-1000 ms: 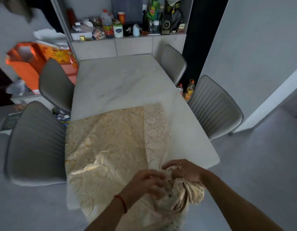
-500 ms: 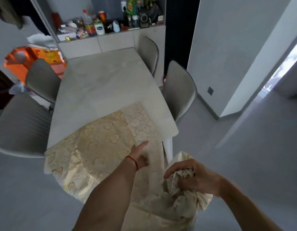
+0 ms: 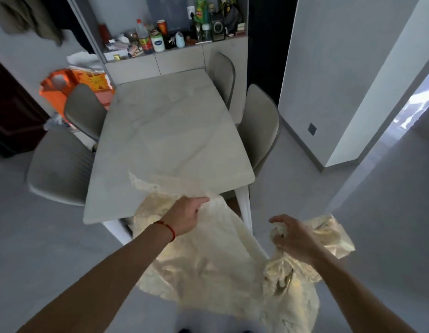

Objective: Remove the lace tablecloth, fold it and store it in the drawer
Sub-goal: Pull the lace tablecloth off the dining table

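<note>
Hanging off the table (image 3: 160, 140) toward the person, tablecloth (image 3: 208, 265) clenched by both hands.

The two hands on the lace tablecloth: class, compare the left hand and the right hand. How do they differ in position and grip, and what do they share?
The left hand reaches forward to the table edge and pinches a flat edge of the lace tablecloth; the right hand hangs off to the side, clear of the table, clutching a bunched wad. The left wrist wears a red string bracelet; the right wrist is bare. Both are bare and closed on the same cloth.
</note>
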